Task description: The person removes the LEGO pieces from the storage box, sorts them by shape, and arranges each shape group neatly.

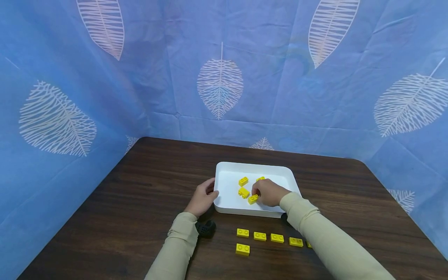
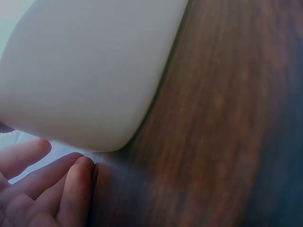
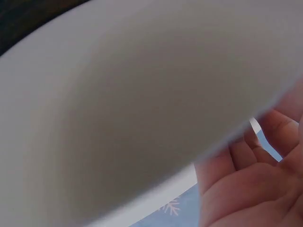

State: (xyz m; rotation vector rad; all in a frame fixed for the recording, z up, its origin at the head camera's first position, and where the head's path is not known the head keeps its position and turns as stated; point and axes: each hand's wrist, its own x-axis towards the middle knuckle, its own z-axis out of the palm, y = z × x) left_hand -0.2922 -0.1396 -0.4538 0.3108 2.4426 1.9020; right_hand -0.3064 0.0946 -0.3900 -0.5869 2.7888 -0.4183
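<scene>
A white tray [image 1: 227, 206] stands on the table with several yellow toy bricks [image 1: 243, 181] scattered inside. My left hand [image 1: 203, 196] rests against the tray's left side, thumb at the rim and fingers loosely bent along the outer wall. In the left wrist view, those fingers [image 2: 75, 189] show beside the tray's rounded corner. Reaching over the near right rim, my right hand [image 1: 269, 192] has its bunched fingertips pinching the end of a yellow brick [image 1: 252, 199]. Another brick [image 1: 260, 179] is partly covered by this hand. The tray wall [image 3: 142, 118] hides the right fingertips in the right wrist view.
In front of the tray, several yellow bricks [image 1: 260, 236] form a row on the dark wooden table [image 1: 168, 171], its right end partly behind my right sleeve. A single brick [image 1: 243, 249] lies nearer, below the row's left end. Blue leaf-print cloth [image 1: 259, 97] surrounds the table.
</scene>
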